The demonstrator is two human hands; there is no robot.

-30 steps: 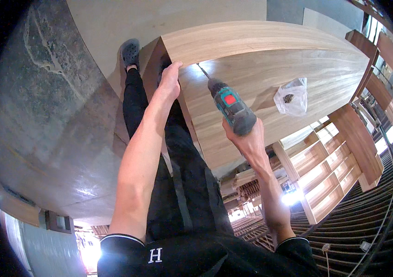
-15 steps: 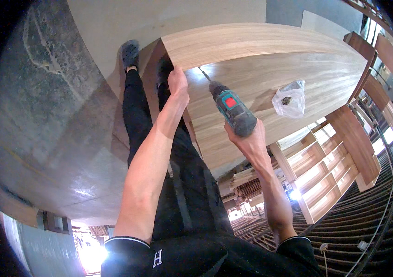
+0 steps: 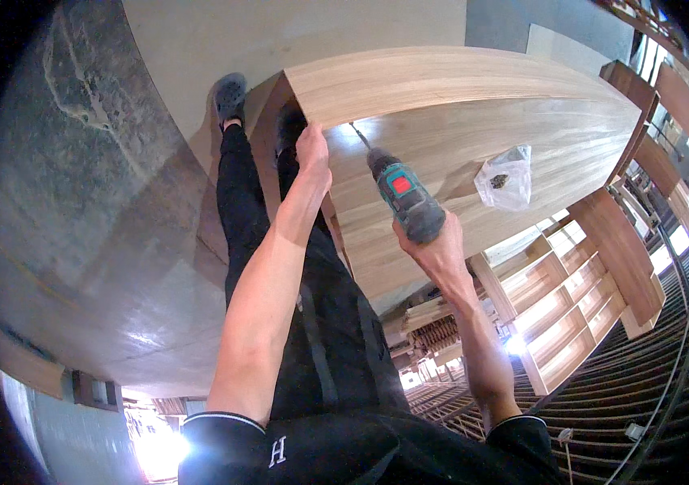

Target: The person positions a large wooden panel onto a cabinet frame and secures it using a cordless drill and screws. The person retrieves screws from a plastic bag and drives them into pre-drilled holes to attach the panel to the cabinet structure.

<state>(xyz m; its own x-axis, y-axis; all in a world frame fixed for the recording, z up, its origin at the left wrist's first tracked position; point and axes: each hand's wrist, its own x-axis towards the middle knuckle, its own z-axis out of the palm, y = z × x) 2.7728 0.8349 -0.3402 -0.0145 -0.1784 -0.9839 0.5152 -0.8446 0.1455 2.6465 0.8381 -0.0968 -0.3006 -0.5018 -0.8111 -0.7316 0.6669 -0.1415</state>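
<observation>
In my right hand (image 3: 439, 249) is a green and black cordless drill (image 3: 406, 194), with my fingers wrapped around its grip. Its long bit points away from me, and the tip meets the seam between the raised wooden board (image 3: 458, 73) and the flat wooden panel (image 3: 409, 259). A bright spot from the drill's light falls around the tip. My left hand (image 3: 312, 149) is closed on the near left corner of the raised board, left of the bit. A clear plastic bag (image 3: 506, 179) with small dark metal pieces, probably screws, lies on the flat panel, right of the drill.
My legs stand along the left end of the panels, one shoe (image 3: 230, 97) on the floor beside them. To the right stands a wooden shelf unit (image 3: 563, 319) with several compartments. Dark ribbed material (image 3: 652, 388) spreads at the lower right.
The boards and bag sit slightly lower in the picture. The drill has tilted or shifted a little left, its tip still at the seam. Both hands keep their hold.
</observation>
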